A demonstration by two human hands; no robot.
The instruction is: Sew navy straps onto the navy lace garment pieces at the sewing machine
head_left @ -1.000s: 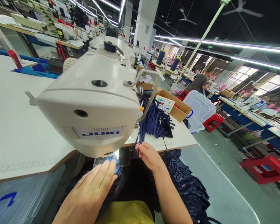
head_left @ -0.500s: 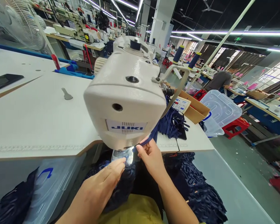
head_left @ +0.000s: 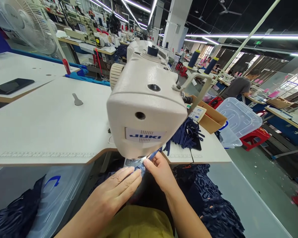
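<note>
At the white sewing machine head [head_left: 146,109], both my hands meet just below the needle area, which the head partly hides. Close by my left hand [head_left: 116,186], a small piece of blue lace fabric [head_left: 140,168] lies under bright lamp light. The left fingers are stretched forward and pressed together on the lace; the thumb is hidden. My right hand [head_left: 160,168] pinches a narrow blue strap [head_left: 153,154] between thumb and fingers, just right of the needle area. The strap runs up behind the machine head.
A bundle of navy straps [head_left: 186,134] lies right of the machine, near a cardboard box [head_left: 212,117]. A grey metal piece [head_left: 77,99] and a phone [head_left: 12,86] are on the left. Navy lace pieces [head_left: 213,198] hang below the table's right side. A person [head_left: 238,86] sits farther back.
My left hand has moved forward and right, its fingers now laid over the lace beside the right thumb. The right hand keeps its pinch on the strap. The view has shifted slightly left.
</note>
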